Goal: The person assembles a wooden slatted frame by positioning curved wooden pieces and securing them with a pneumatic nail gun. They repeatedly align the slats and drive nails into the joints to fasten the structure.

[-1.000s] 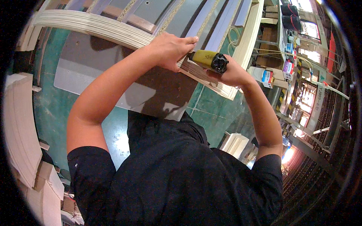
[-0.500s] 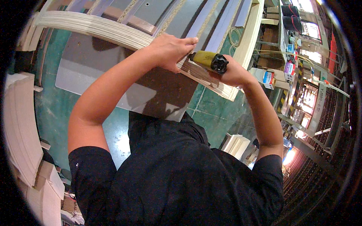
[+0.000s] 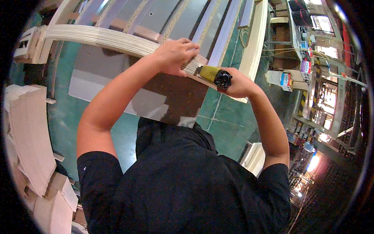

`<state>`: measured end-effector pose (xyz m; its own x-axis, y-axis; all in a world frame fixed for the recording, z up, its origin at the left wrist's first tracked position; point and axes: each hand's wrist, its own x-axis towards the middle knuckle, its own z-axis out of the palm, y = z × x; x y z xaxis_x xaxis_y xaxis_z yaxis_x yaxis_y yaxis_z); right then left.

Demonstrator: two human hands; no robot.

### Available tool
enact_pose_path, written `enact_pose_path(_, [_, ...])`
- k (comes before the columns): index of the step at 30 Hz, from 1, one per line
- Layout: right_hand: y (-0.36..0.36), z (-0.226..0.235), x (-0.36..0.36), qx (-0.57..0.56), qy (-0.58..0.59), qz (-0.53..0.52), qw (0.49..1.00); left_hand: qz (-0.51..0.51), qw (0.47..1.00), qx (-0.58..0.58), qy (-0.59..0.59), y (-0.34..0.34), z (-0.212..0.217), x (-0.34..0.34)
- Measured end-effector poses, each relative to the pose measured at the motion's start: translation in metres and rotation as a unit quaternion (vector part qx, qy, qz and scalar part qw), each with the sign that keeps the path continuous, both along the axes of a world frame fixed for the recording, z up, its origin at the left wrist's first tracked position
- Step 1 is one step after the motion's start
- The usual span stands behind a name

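A slatted wooden frame lies ahead of me, and its curved plywood rail runs across the near side. My left hand grips that rail, fingers over the top and thumb on the near face. Just to its right, my right hand is wrapped round a yellow-and-black power drill. The drill's front end points left toward the rail near my left hand; its tip is hard to make out. Beyond the rail, several slats with pale purple faces and rough chipboard edges run away from me.
A grey panel sits below the rail, in front of my legs. Stacked curved plywood pieces stand at the left. At the right are a shelf with a white tub and hoses. The floor is green.
The drill has shifted slightly down and left in the picture with my right hand. My left hand's fingers have curled more over the rail. The whole view has shifted a little.
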<state>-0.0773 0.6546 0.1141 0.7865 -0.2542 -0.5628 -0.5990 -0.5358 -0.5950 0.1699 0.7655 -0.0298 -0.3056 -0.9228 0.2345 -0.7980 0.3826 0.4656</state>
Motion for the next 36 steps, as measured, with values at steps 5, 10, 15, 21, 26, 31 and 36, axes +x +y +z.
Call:
enact_pose_path(5, [0.0, 0.001, 0.005, -0.021, 0.034, 0.011, 0.999, 0.063, 0.993, -0.016, -0.102, 0.029, 0.024, 0.058])
enact_pose_path(10, [-0.002, 0.001, 0.004, 0.014, 0.042, -0.023, 0.999, 0.038, 0.987, 0.086, -0.13, 0.038, 0.023, 0.104])
enact_pose_path(15, [0.01, 0.008, 0.021, 0.053, 0.027, -0.008, 0.998, 0.024, 0.994, 0.039, -0.098, 0.034, 0.015, 0.11])
enact_pose_path(21, [0.017, 0.002, 0.078, 0.034, -0.008, -0.001, 0.999, 0.004, 0.995, 0.091, -0.05, 0.028, 0.023, 0.109])
enact_pose_path(26, [0.02, 0.006, 0.123, 0.015, -0.01, 0.004, 1.0, -0.001, 0.996, 0.085, -0.016, 0.028, 0.02, 0.113])
enact_pose_path(31, [0.019, 0.005, 0.146, 0.009, 0.053, -0.012, 0.998, 0.01, 0.995, 0.094, 0.005, 0.029, 0.019, 0.115])
enact_pose_path(36, [0.014, -0.003, 0.143, 0.011, 0.009, -0.023, 1.0, 0.006, 0.994, 0.109, 0.006, 0.028, 0.021, 0.117])
